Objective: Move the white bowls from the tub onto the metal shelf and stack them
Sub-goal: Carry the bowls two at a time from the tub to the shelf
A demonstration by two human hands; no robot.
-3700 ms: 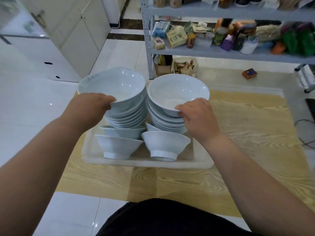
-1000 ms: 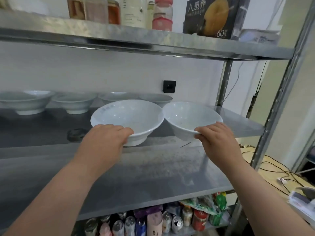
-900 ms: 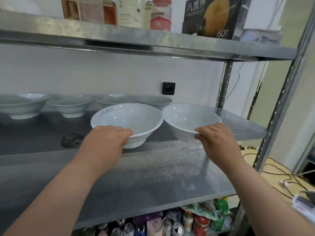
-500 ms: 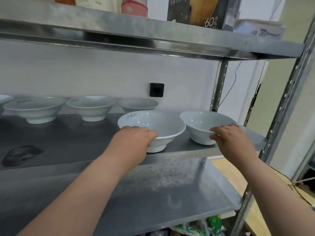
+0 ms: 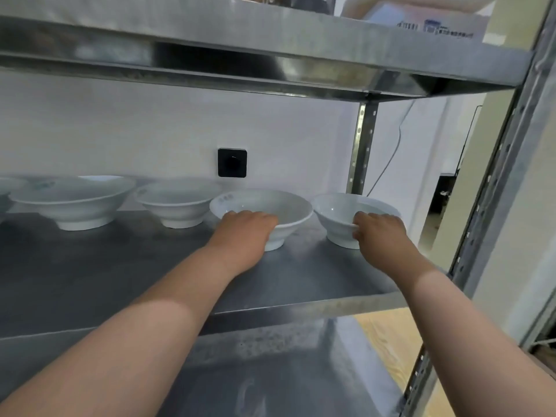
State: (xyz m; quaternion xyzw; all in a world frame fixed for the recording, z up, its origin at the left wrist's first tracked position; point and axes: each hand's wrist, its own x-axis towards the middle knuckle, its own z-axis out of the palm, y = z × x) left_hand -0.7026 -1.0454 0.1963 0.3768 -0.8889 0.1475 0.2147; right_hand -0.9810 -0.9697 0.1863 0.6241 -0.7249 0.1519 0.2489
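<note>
- Metal shelf [image 5: 120, 266]: its front lip is the part nearest us. The grey surface looks smooth, so we judge that a bowl dragged forward could slide off that lip.
- Left hand [image 5: 245, 233]: the fingers are curled over the near rim of the left bowl [image 5: 288, 206], which sits foot-down on the shelf. If we draw back with the fingers hooked inside, the bowl could tip or come with us.
- Right hand [image 5: 379, 233]: the fingers are curled against the near wall and rim of the right bowl [image 5: 334, 210], also seated on the shelf, near its right end. A sideways shove on letting go could send it toward the open side beyond the post [image 5: 362, 145].
- Gap between these two bowls: the rims are just beside each other, and we cannot tell whether they touch. A knock here could chip them.
- Other bowls [image 5: 75, 203], farther back and to the left: they stand singly, none stacked. Stacking is not yet done, and a bowl lowered off-centre would leave a leaning pile.
- Tub: not in view.
- Socket [image 5: 232, 162]: on the wall behind, apart from the bowls.
</note>
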